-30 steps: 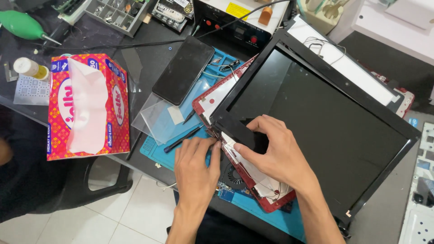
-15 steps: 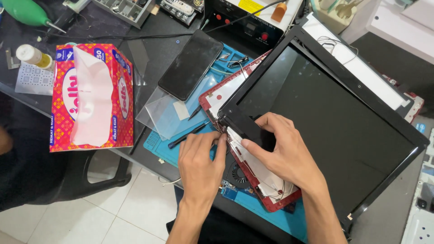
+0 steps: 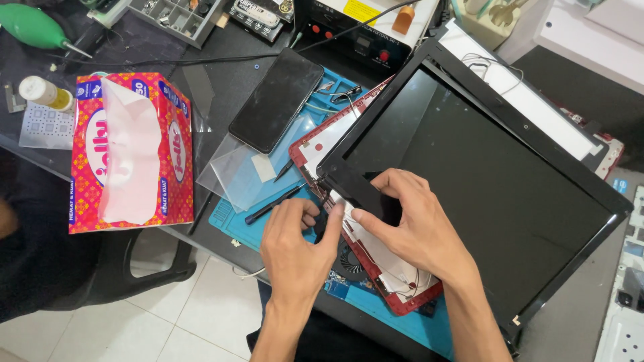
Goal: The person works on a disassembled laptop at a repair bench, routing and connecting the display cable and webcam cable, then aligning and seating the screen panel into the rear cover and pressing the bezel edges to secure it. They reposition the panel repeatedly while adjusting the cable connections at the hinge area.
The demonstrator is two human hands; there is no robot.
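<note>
Both my hands are at the near-left corner of the laptop screen bezel (image 3: 355, 189): right hand (image 3: 409, 221) pinching the black frame, left hand (image 3: 298, 245) fingers curled at the hinge corner, grip unclear. Best to pry slowly along the seam. Spudger (image 3: 272, 205) and phone (image 3: 285, 99) crowd my left; desk edge close below.

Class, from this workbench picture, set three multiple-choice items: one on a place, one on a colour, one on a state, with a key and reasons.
1. Where does the phone lie?
A. left of the tissue box
B. between the tissue box and the laptop screen
C. on the floor

2. What colour is the mat under the work?
A. blue
B. yellow
C. white

3. What state is the laptop screen in?
A. lit
B. dark
C. covered by cloth

Key: B, the phone is right of the box and left of the screen; A, the mat's bare edge shows blue; B, the panel is black while the left hand and right hand work at its corner.
</note>
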